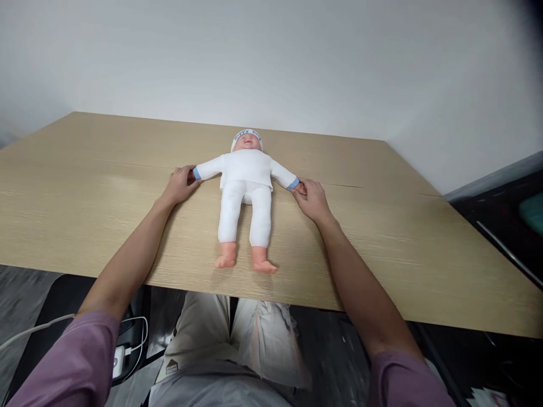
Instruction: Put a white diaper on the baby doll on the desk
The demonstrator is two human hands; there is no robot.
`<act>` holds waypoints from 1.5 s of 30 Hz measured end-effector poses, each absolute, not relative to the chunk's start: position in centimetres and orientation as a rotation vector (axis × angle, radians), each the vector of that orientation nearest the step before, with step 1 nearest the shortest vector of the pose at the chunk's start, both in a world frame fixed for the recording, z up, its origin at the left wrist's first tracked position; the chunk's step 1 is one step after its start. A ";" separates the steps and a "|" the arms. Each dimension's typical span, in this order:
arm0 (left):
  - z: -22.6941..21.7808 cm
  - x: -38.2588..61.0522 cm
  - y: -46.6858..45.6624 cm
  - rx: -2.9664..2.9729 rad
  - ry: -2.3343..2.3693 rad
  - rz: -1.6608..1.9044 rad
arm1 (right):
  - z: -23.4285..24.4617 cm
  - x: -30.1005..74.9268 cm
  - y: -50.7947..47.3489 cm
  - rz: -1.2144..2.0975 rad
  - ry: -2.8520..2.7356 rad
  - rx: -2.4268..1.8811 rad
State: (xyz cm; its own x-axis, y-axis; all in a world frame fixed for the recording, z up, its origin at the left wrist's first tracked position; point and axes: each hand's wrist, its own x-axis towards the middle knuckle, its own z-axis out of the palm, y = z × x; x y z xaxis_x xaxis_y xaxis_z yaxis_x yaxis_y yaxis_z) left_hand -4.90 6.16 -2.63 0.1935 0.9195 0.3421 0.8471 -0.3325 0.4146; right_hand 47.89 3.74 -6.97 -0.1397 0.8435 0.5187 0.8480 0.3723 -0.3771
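A baby doll (pixel 246 169) lies on its back on the wooden table (pixel 106 226), head toward the wall and bare feet toward me. It wears a white long-sleeved top with blue cuffs, white trousers and a white cap with blue lettering. Both its arms are spread out sideways. My left hand (pixel 180 183) is closed around the doll's hand at the left, just past the blue cuff. On the other side, my right hand (pixel 313 199) grips the doll's other hand between thumb and fingers. Most of the doll's left-side hand is hidden by my fingers.
A white wall (pixel 271 62) rises behind the table. Below the front edge, a black chair (pixel 55 322) at the left carries a white device (pixel 119 362) with a cable. A translucent plastic bag (pixel 271 345) hangs by my lap. Dark objects stand at the right.
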 end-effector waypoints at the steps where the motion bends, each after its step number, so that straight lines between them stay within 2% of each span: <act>1: -2.6 -4.9 6.2 2.322 1.729 0.819 | -7.0 47.9 3.9 -0.008 -1.954 -1.473; 27: -2.2 -3.8 5.9 2.319 1.743 0.837 | -7.0 47.8 3.8 -0.031 -1.911 -1.484; 31: 0.6 -0.1 2.2 2.289 1.703 1.088 | -3.5 44.9 0.7 -0.054 -1.782 -1.420; 35: 3.3 5.4 -9.2 2.178 1.315 1.521 | 0.6 40.3 -8.6 0.076 -1.605 -1.216; 37: 2.4 7.3 -17.3 2.138 1.057 1.496 | 0.3 39.2 -15.5 0.057 -1.640 -1.172; 39: -0.4 8.1 -25.2 2.249 0.659 1.257 | -2.2 39.5 -22.7 -0.093 -1.727 -1.103; 40: -2.3 8.1 -28.5 2.224 0.647 1.088 | -4.1 40.0 -26.0 -0.144 -1.782 -1.050; 42: -6.3 7.9 -33.4 1.867 0.999 0.865 | -8.5 41.2 -31.7 -0.059 -1.885 -1.069; 45: -11.7 7.2 -36.2 1.271 1.348 0.748 | -14.4 42.0 -37.0 0.248 -1.649 -1.475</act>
State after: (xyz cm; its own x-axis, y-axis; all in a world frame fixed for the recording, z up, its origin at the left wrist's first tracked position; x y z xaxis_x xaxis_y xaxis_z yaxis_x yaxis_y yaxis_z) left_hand 7.20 -36.20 -11.66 0.1581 0.9477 -0.2773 0.2658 0.2296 0.9363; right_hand 42.00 -37.00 -14.37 0.0971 0.8780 0.4687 0.7014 0.2738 -0.6581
